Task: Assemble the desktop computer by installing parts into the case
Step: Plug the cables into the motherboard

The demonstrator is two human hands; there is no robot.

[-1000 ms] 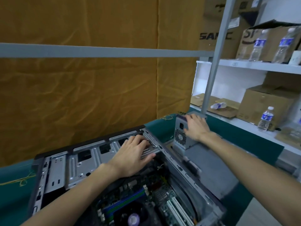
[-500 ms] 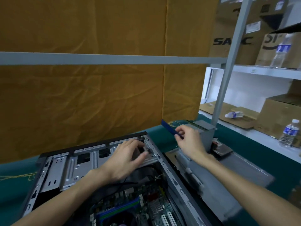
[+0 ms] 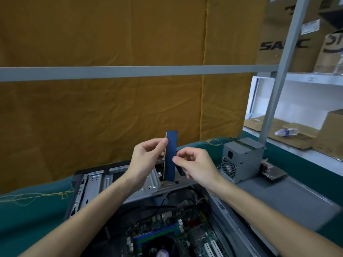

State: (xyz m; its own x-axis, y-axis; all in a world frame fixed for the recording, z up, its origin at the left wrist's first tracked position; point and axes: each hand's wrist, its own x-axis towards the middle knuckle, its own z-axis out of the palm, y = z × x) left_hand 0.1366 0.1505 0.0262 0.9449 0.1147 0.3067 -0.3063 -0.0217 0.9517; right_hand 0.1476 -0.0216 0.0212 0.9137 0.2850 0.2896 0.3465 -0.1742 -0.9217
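Above green bench (image 3: 33, 216), both hands (image 3: 146, 160) (image 3: 196, 166) pinch upright blue memory stick (image 3: 170, 160).

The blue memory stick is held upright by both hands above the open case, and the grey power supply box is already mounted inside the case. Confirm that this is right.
Not quite. In the head view the grey metal power supply box is not mounted: it stands outside the open black computer case, to its right. The rest holds: the left hand and right hand pinch the flat blue memory stick upright above the case.

A wrinkled mustard-yellow cloth backdrop (image 3: 111, 108) fills the far wall, crossed by a grey metal rail (image 3: 130, 72). White shelving (image 3: 315, 78) on the right holds cardboard boxes (image 3: 284, 43). A green-covered worktop (image 3: 27, 216) lies near.
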